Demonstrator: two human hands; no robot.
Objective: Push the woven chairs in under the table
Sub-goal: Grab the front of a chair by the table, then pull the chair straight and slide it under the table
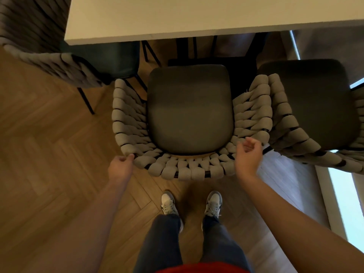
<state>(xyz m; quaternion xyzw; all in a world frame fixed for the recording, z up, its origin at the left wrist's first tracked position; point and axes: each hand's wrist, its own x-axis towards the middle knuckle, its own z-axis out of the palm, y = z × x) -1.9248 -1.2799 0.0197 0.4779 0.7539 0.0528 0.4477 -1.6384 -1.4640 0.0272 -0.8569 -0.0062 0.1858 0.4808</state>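
The person's shoes (192, 203) stand on the herringbone floor (49, 154), just behind the middle woven chair (190, 109). The left hand (120, 167) is curled against the chair's rear left rim, fingers touching the weave. The right hand (248, 154) hovers at the rear right rim, fingers loosely curled, grasping nothing. The chair's seat lies wholly outside the counter (177, 16) edge, with bare floor and dark legs visible between. The right woven chair (307, 107) touches its right armrest. The left woven chair (59, 64) stands partly under the counter.
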